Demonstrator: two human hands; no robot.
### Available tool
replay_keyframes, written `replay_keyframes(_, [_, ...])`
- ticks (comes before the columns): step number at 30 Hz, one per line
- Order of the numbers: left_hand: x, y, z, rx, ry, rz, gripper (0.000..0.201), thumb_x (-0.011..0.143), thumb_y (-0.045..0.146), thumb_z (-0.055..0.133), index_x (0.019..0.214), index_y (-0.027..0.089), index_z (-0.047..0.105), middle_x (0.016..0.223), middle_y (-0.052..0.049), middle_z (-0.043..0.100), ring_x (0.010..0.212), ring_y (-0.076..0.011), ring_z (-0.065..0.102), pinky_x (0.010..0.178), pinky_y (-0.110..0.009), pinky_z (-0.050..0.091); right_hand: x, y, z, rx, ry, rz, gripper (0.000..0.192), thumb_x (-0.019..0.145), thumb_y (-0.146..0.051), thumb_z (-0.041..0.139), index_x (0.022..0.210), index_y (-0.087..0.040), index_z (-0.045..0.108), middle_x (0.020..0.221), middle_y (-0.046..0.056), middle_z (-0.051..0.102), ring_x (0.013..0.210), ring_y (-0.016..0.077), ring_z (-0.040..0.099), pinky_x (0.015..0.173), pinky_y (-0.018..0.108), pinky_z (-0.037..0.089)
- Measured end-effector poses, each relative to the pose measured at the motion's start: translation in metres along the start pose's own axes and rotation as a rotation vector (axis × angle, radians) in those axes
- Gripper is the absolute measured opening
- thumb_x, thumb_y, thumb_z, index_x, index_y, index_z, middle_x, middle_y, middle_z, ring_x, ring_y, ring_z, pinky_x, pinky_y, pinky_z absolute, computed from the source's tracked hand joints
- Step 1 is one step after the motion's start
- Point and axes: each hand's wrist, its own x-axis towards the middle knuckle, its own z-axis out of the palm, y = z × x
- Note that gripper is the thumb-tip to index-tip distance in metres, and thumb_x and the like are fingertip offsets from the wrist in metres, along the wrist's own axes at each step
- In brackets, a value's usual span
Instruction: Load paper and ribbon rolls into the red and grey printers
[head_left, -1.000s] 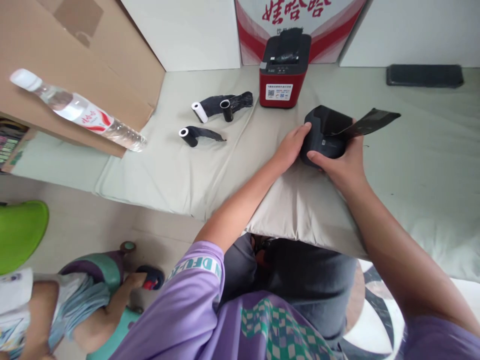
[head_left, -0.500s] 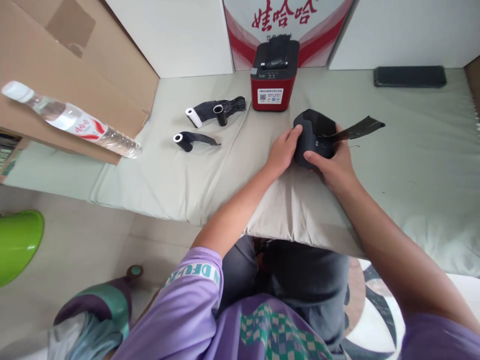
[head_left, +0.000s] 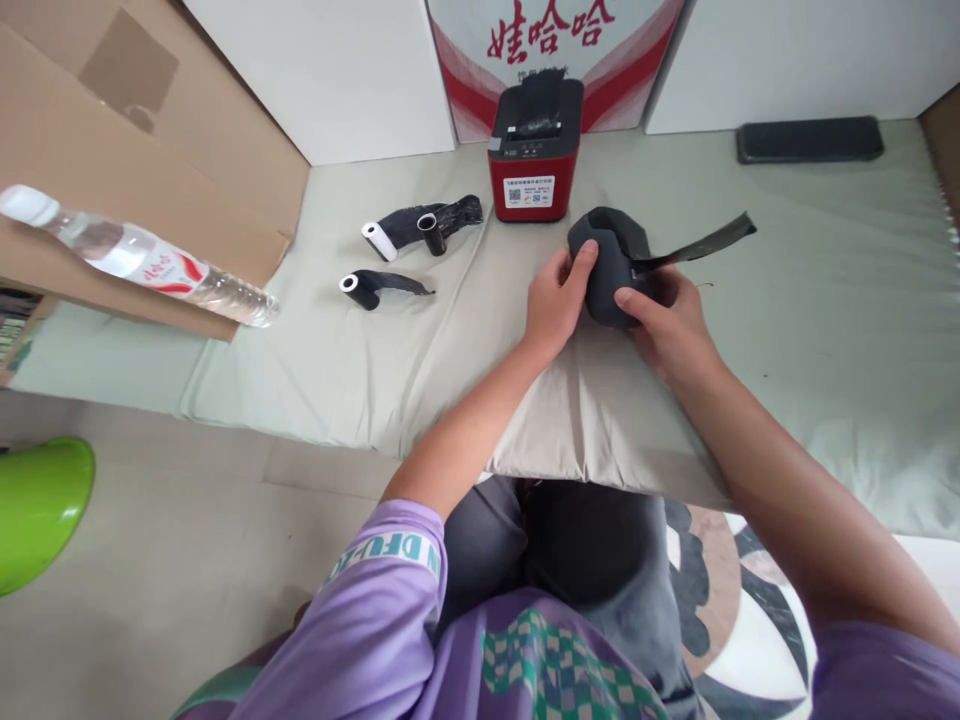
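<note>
Between both hands, on the front pillow edge, sits a small black label printer (head_left: 611, 265), matte, rounded, a black strip (head_left: 697, 243) trailing right from it. Left hand (head_left: 553, 300) clasps its left side, fingers curled over the top; right hand (head_left: 667, 320) closes on its front right, thumb on the face. Palms hide the printer's lower half, so its base is unreadable. Padded mat (head_left: 825, 280) lies open to the right. Red printer (head_left: 534, 150) stands just behind, three black rolls (head_left: 409, 225) well left. Bottle (head_left: 135, 255) partly cut off.
</note>
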Motion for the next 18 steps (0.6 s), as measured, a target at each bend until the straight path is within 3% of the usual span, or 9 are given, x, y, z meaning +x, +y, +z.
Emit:
replay_keyframes(3, [-0.003,0.004,-0.003,-0.007,0.005,0.056,0.052,0.105,0.061,0.056,0.073,0.025,0.038,0.071,0.002,0.041,0.081,-0.0167,0.058,0.083,-0.032,0.053,0.0,-0.008,0.003,0.13,-0.045,0.143,0.065,0.067,-0.075,0.088,0.11,-0.031,0.066,0.12,0.007,0.076,0.117,0.0385,0.075,0.089,0.062,0.069])
replay_keyframes(6, [-0.006,0.009,-0.007,0.004,-0.057,0.041,0.044,0.109,0.062,0.048,0.082,0.027,0.051,0.078,-0.001,0.053,0.092,-0.0194,0.063,0.091,-0.034,0.055,-0.001,-0.024,0.005,0.213,-0.111,0.23,0.068,0.065,-0.078,0.086,0.108,-0.03,0.065,0.116,0.008,0.077,0.112,0.0387,0.077,0.079,0.057,0.069])
replay_keyframes(9, [-0.01,0.012,-0.01,0.028,-0.133,0.067,0.038,0.111,0.059,0.044,0.094,0.028,0.058,0.087,-0.002,0.061,0.098,-0.0208,0.065,0.092,-0.036,0.056,-0.005,-0.042,0.006,0.337,-0.187,0.344,0.066,0.07,-0.078,0.078,0.112,-0.028,0.067,0.118,0.011,0.078,0.108,0.0385,0.078,0.067,0.051,0.067])
replay_keyframes(12, [-0.011,0.008,-0.008,0.045,-0.138,0.168,0.025,0.11,0.05,0.049,0.104,0.028,0.058,0.093,-0.002,0.062,0.097,-0.0198,0.065,0.089,-0.035,0.055,-0.007,-0.053,0.006,0.456,-0.223,0.402,0.066,0.077,-0.08,0.067,0.117,-0.028,0.069,0.121,0.011,0.078,0.107,0.0378,0.078,0.061,0.047,0.065])
replay_keyframes(14, [-0.008,0.0,-0.006,0.065,-0.089,0.225,0.017,0.108,0.044,0.055,0.113,0.028,0.057,0.1,-0.003,0.062,0.097,-0.0189,0.063,0.09,-0.034,0.055,-0.006,-0.054,0.006,0.506,-0.216,0.411,0.069,0.078,-0.082,0.064,0.119,-0.028,0.071,0.121,0.011,0.079,0.106,0.0377,0.078,0.058,0.046,0.064])
replay_keyframes(18, [0.008,-0.02,-0.003,0.04,0.12,0.353,0.024,0.101,0.038,0.067,0.119,0.03,0.052,0.107,-0.005,0.058,0.095,-0.0207,0.058,0.093,-0.04,0.057,-0.002,-0.051,0.004,0.628,-0.216,0.466,0.075,0.073,-0.086,0.068,0.12,-0.027,0.072,0.116,0.011,0.08,0.1,0.0374,0.078,0.052,0.042,0.061])
